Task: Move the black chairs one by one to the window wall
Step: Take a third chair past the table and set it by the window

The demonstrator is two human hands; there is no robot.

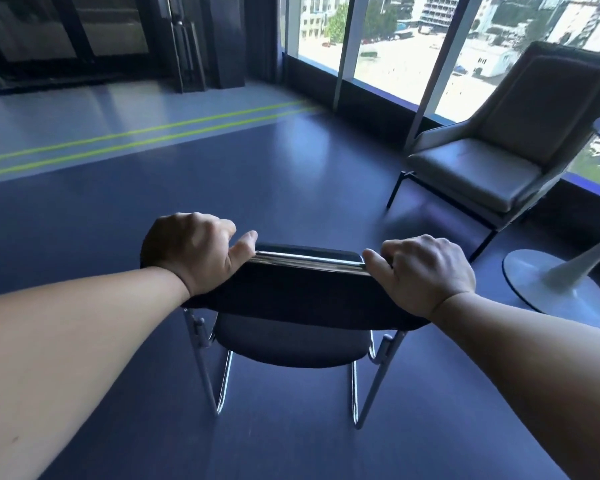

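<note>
You are gripping the black chair (302, 299) by its back with your left hand (194, 251) and right hand (426, 271), fingers curled tight. Its legs could bump the grey armchair (492, 150) or the white table base (558, 285) nearby.

Two hands grip a black chair near the window wall.
The left hand (191, 251) and right hand (426, 273) hold the chair (291, 296) backrest's top corners; an armchair (499, 147) stands at the window (388, 57).

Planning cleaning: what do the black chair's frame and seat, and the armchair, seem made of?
Black chair: frame looks like chromed metal tube, with mirror glints; seat looks like matte fabric, no shine. Armchair: probably grey leather or vinyl, judging by its soft sheen.
</note>
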